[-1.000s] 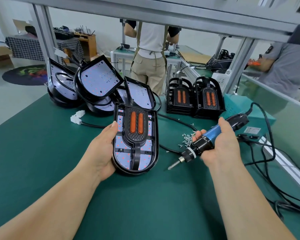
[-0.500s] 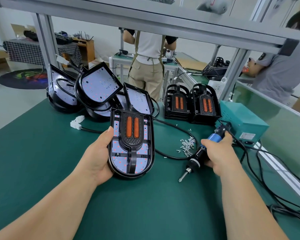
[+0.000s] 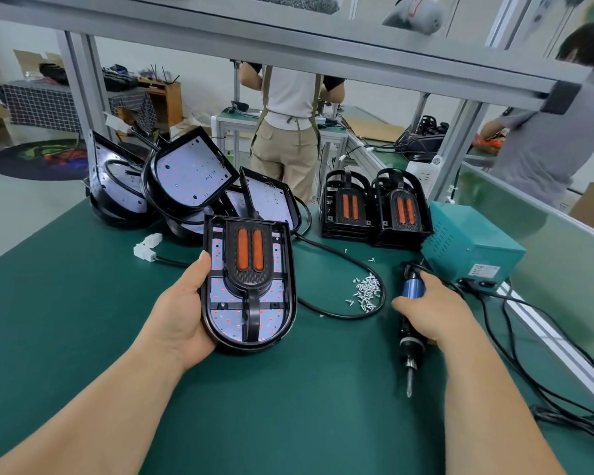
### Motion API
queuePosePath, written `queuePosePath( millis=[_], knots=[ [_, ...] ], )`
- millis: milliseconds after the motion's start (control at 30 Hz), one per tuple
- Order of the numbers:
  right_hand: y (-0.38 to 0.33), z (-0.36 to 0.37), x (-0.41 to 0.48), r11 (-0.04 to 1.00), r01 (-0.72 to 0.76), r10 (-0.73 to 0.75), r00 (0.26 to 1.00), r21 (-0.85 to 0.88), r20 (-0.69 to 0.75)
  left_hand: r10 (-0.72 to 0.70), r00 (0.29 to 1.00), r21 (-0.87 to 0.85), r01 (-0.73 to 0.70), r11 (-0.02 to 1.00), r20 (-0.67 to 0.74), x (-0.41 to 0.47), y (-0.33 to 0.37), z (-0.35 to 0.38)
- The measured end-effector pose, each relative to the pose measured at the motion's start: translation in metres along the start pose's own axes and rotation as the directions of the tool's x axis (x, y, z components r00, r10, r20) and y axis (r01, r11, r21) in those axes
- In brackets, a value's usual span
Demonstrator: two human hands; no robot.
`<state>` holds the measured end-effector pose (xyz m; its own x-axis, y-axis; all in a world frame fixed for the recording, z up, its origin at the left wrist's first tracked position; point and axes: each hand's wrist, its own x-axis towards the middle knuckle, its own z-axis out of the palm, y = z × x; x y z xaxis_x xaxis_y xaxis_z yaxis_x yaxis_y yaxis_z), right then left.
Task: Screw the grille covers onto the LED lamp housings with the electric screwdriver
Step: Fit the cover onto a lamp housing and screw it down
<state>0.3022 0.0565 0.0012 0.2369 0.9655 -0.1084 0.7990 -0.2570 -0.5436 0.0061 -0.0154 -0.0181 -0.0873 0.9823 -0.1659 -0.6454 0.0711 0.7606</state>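
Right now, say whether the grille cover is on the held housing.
On: the grille cover sits in the lamp housing the left hand holds. Fastened: cannot tell.

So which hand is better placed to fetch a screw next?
Probably the right hand: it grips the blue electric screwdriver beside the pile of small silver screws; the left hand holds the black lamp housing.

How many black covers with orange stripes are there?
3. One grille cover lies on the lamp housing in the left hand. Two more stand side by side near the teal box, each atop a stack, so others are likely hidden underneath.
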Motion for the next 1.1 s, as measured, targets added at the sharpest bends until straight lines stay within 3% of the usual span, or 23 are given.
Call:
queuePosePath(
  millis=[133,233,333,467,567,800,933,1100],
  knots=[
    [0.001,-0.002,-0.001,0.995,-0.007,0.004,0.999,-0.095,-0.035,-0.016,1.0,-0.038,0.016,0.999,0.012,0.0,-0.001,-0.003],
    [-0.003,-0.004,-0.005,0.998,-0.005,-0.007,0.976,-0.055,-0.218,-0.015,1.0,-0.087,0.017,0.996,0.019,-0.001,-0.002,-0.003],
    [-0.017,0.0,-0.016,0.989,0.13,-0.144,0.944,-0.064,-0.298,-0.002,0.999,-0.136,0.008,0.991,0.046,-0.004,-0.002,0.0],
    [-0.042,0.018,-0.033,0.861,0.392,-0.425,0.905,-0.324,-0.034,0.003,0.996,-0.18,0.012,0.984,0.086,-0.008,-0.004,0.006],
    [-0.05,0.034,-0.037,0.776,0.509,-0.478,0.86,-0.372,0.18,0.021,0.993,-0.199,0.004,0.98,0.119,-0.011,-0.005,0.011],
    [-0.057,0.04,-0.041,0.694,0.704,-0.648,0.702,-0.154,0.295,0.075,0.983,-0.27,-0.027,0.962,0.169,-0.014,-0.007,0.016],
    [-0.061,0.05,-0.05,0.616,0.786,-0.72,0.588,-0.051,0.37,0.019,0.981,-0.247,0.031,0.968,0.194,-0.015,-0.009,0.018],
    [-0.058,0.052,-0.051,0.652,0.728,-0.748,0.575,0.211,0.331,0.122,0.985,-0.282,-0.084,0.956,0.121,-0.015,-0.002,0.018]
  ],
)
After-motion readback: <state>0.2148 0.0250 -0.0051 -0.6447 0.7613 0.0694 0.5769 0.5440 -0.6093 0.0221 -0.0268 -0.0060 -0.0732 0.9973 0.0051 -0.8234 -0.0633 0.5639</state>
